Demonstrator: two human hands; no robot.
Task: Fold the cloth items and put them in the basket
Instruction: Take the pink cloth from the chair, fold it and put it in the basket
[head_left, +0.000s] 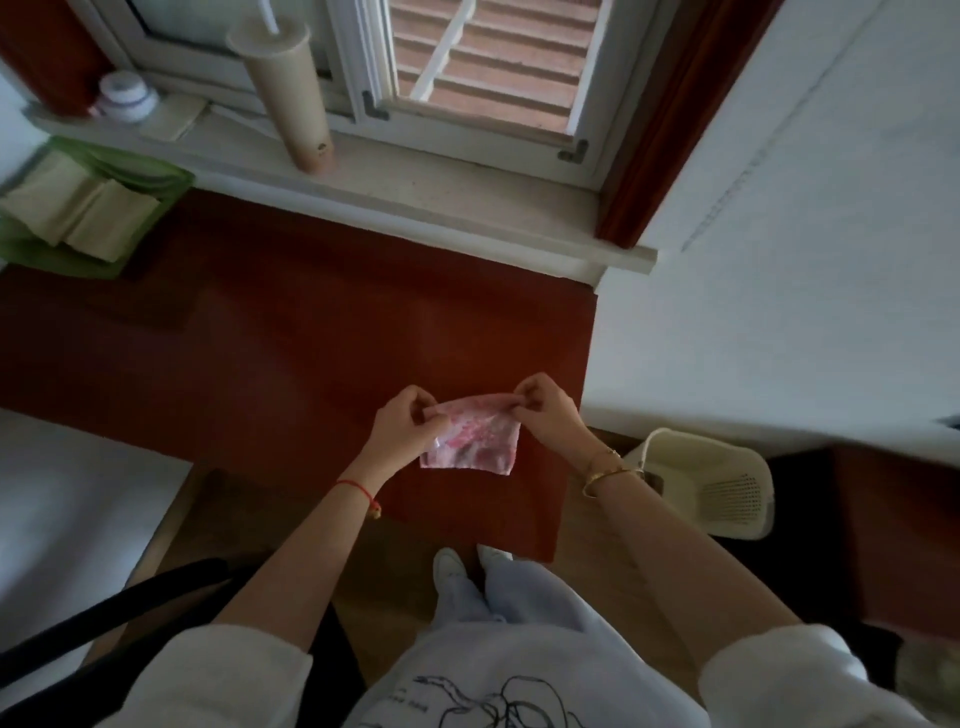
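The pink cloth (470, 447) hangs above the red table (291, 353), near its 5 o'clock corner, held up by its top edge and not lying flat. The left hand (402, 434) pinches the cloth's 9 o'clock corner between thumb and fingers, and the right hand (545, 415) pinches the 2 o'clock corner the same way, both sets of fingers closed on the fabric. It looks small and already doubled at least once, so I judge the fold is under way or nearly finished, though the layers are too blurred to count. A cream basket (701, 483) sits on the floor at 3 o'clock from the cloth, just beyond the right wrist; what shows of its inside looks bare, so this item still has to go in. At 10 o'clock a green tray (150, 187) holds pale folded cloth (78, 208); whether those pieces belong to the task I cannot tell.
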